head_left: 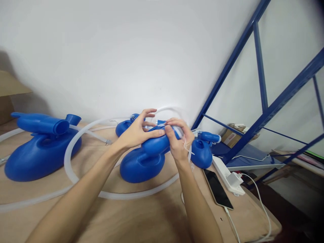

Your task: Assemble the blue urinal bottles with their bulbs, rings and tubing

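Pretty much everything here is bright blue: the plastic bottle [141,162] in the middle, the bigger one [37,155] off to the side, and two more [202,153] [124,126] behind. The tubing [76,135] looping around them is a milky, see-through white. The counter [152,216] is plain tan, no pattern. There's a phone [218,189] with a black screen, next to a white power strip [222,170] with white cables. The shelf frame [263,101] is dark blue, the wall [126,50] plain white, and a brown cardboard box [7,91] sits in the corner.
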{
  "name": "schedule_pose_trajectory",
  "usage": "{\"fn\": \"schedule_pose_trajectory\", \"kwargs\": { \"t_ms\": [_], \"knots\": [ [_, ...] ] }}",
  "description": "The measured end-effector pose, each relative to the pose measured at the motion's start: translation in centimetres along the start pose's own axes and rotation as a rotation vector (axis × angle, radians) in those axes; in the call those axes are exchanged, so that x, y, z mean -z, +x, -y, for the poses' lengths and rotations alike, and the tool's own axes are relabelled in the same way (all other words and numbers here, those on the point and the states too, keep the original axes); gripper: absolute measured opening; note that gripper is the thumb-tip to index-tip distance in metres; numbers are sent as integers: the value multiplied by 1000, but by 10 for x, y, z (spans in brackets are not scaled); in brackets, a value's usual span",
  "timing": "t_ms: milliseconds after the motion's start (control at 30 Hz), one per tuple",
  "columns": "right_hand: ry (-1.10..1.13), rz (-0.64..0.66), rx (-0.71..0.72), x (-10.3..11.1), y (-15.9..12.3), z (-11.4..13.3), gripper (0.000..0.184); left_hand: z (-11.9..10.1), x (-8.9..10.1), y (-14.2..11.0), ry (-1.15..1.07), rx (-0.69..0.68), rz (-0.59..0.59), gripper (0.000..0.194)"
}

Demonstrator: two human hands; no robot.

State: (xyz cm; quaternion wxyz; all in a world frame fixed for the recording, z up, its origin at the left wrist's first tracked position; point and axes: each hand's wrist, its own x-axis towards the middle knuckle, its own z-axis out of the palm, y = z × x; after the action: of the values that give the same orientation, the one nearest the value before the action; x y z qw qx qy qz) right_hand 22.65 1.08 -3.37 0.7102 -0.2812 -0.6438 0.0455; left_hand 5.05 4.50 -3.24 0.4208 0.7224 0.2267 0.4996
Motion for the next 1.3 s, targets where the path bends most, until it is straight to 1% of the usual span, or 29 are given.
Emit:
{"fn": "schedule_pose_trajectory", "kwargs": {
  "t_ms": [33, 67, 133, 167, 200, 233, 333, 367, 400, 467, 533, 600, 700, 800, 900, 967, 1067, 1133, 1233, 1300],
  "knots": [
    [-42, -106, -45, 5, 3, -1, 19, -4, 1, -2, 103, -51, 0, 79],
    [-55, -210, -108, 9, 7, -3, 20, -8, 2, -4, 207, -112, 32, 77],
    [-10, -360, -247, 17, 13, -5, 25, -12, -1, -7, 377, -249, 108, 88],
    [35, -394, -305, 19, 15, -6, 28, -13, -4, -7, 436, -320, 111, 93],
    [87, -399, -353, 21, 17, -5, 30, -12, -8, -8, 481, -400, 83, 94],
    [142, -375, -394, 22, 18, -3, 33, -9, -11, -7, 512, -495, 30, 90],
    [314, -205, -453, 18, 16, 6, 39, 0, -19, -6, 558, -756, -122, 69],
    [369, -144, -446, 16, 15, 9, 40, 2, -20, -6, 559, -796, -172, 65],
    [417, -93, -426, 13, 13, 11, 42, 2, -21, -7, 552, -796, -229, 64],
    [490, -37, -364, 9, 9, 13, 46, -1, -23, -10, 513, -700, -354, 64],
    [511, -24, -285, 5, 5, 13, 50, -8, -26, -14, 437, -566, -463, 64],
    [480, -38, -192, 4, 3, 12, 53, -16, -31, -16, 343, -460, -527, 65],
    [375, -35, -60, 6, 2, 11, 55, -26, -39, -18, 205, -372, -569, 64],
    [266, -17, 46, 9, 2, 13, 56, -35, -43, -21, 107, -324, -544, 59],
    [139, -35, 114, 12, 2, 20, 55, -42, -43, -25, 29, -264, -477, 57],
    [65, -52, 148, 14, 1, 28, 51, -44, -43, -27, -19, -232, -443, 59],
    [39, -49, 204, 17, 1, 39, 41, -44, -43, -27, -110, -207, -415, 62],
    [10, -58, 239, 17, 1, 43, 35, -43, -44, -25, -209, -171, -379, 60],
    [-88, -83, 267, 17, 0, 41, 28, -44, -45, -21, -386, -14, -306, 56],
    [-121, -76, 275, 17, -1, 35, 27, -44, -44, -18, -469, 108, -263, 55]
  ]
}}
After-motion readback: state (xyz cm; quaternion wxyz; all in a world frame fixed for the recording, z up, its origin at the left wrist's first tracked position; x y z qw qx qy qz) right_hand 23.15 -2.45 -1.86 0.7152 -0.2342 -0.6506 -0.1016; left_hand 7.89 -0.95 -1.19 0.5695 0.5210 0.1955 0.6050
